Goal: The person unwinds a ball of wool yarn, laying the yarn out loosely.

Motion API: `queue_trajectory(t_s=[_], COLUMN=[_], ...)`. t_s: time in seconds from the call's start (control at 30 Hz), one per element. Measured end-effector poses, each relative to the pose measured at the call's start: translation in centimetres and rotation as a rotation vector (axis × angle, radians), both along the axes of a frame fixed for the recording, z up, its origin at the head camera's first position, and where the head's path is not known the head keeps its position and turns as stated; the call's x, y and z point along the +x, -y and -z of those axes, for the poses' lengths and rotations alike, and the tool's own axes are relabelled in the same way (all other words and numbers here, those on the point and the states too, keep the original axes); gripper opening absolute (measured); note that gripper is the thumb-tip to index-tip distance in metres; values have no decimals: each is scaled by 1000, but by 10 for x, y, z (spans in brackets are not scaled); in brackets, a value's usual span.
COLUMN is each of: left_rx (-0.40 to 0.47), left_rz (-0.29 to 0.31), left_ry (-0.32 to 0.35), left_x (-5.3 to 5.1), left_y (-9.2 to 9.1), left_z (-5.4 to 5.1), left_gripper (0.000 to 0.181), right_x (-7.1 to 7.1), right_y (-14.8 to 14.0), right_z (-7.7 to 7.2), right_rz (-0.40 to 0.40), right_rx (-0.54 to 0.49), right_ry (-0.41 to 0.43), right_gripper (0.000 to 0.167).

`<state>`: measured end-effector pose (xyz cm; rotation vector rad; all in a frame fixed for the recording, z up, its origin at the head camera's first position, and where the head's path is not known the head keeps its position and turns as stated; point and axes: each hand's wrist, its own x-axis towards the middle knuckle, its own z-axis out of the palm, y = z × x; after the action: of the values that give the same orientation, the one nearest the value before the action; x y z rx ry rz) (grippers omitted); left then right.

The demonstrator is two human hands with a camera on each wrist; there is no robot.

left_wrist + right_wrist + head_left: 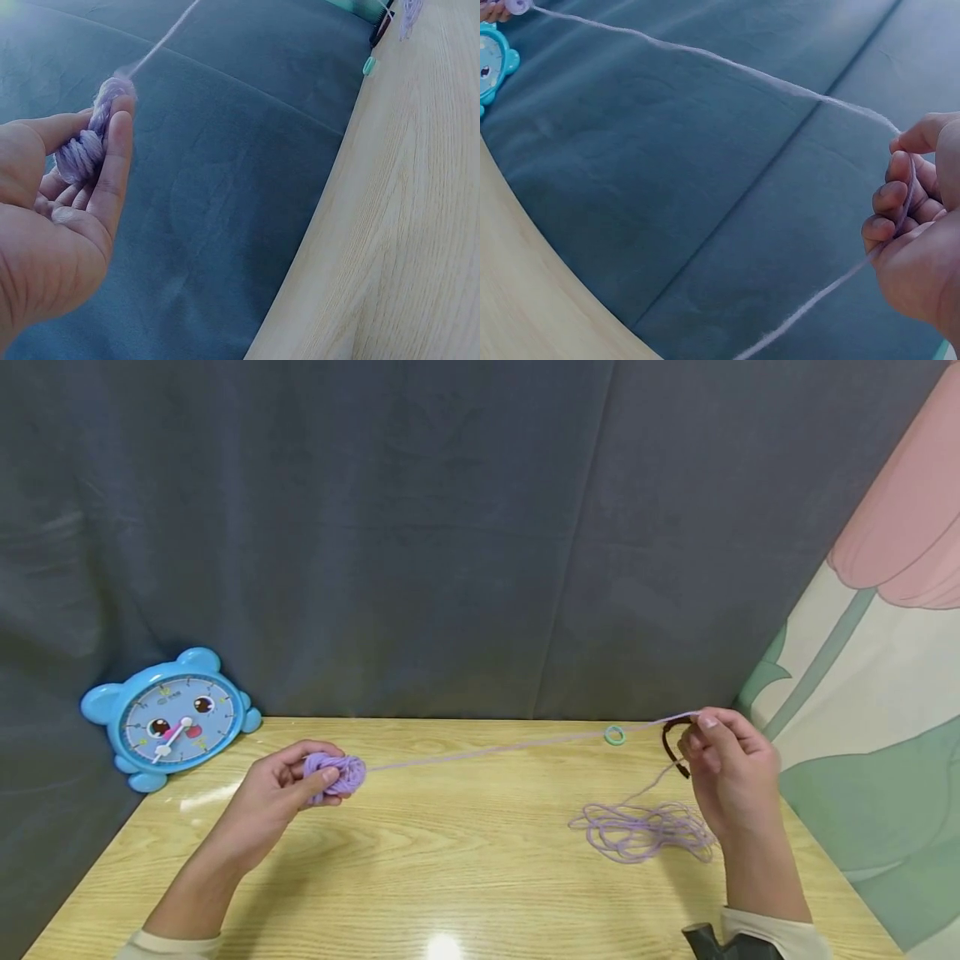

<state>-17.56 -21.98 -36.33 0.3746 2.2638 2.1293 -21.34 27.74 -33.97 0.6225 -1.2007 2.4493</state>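
A small ball of purple yarn [345, 772] is gripped between the thumb and fingers of my left hand [273, 793], above the table's left half. From it a single yarn strand [487, 750] stretches across to my right hand [738, 768], which pinches it between thumb and forefinger. In the right wrist view the strand [780, 81] runs on down through the curled fingers and out below the palm. A loose heap of the same yarn [645, 831] lies on the table, left of my right wrist. The left wrist view shows the wound yarn [81, 156] held upright.
A blue cartoon-faced clock [180, 718] leans at the table's back left corner. Near the back edge lies a small green ring [615, 736], with a dark curved band [667, 747] partly behind my right hand. A dark curtain [420, 543] hangs behind the wooden table [420, 868].
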Motion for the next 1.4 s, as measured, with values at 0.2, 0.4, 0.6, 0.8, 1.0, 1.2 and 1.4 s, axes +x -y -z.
queue_trajectory(t_s=[0.2,0.4,0.6,0.8,1.0,1.2,1.4], left_rx=[-7,-4,15,15,17,28,28], left_rz=[0,0,5,5,3,4,15], left_ry=[-2,-9,-18,-23,-30,-32,-21], left_x=[0,0,1,1,0,1,0], left_y=[1,2,3,5,6,5,4], left_z=[-1,-2,-1,-2,-3,-2,-1], left_gripper=[18,18,19,19,18,16,17], right_x=[0,2,4,7,10,9,4], right_y=[-9,-24,-40,-53,-61,-63,-63], right_z=[-2,-3,-6,-8,-10,-8,-2], right_rz=[9,24,88,112,143,140,198], right_rx=[-47,-125,-282,-345,-378,-325,-201], right_ry=[-17,-25,-17,-34,-19,-13,45], right_gripper=[32,30,29,30,30,29,21])
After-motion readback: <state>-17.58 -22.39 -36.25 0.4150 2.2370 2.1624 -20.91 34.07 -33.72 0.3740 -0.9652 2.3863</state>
